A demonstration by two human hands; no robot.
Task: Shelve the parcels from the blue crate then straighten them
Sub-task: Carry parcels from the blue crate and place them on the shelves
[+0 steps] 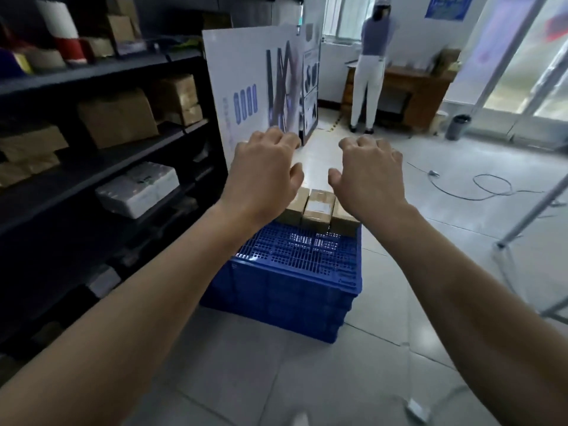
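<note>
Three brown parcels [318, 210] sit side by side at the far end of the blue crate [292, 272], which stands on the floor. Both hands hang above the parcels, bare and holding nothing: the left hand [264, 173] over the left parcel, the right hand [368, 176] over the right one, fingers loosely curled and each grip apart. The sensible move, I'd say, is to come down on the row's outer ends and squeeze inward, or take one parcel at a time so none slips.

Left of the crate runs a dark shelf [101, 72], already carrying brown boxes and a white packet, so free room looks tight. Behind the crate leans a white board [246, 72], close enough to bump. Beyond the crate a person [370, 72] stands at a counter [421, 90]; a cable [479, 186] trails on the floor to the right of it.
</note>
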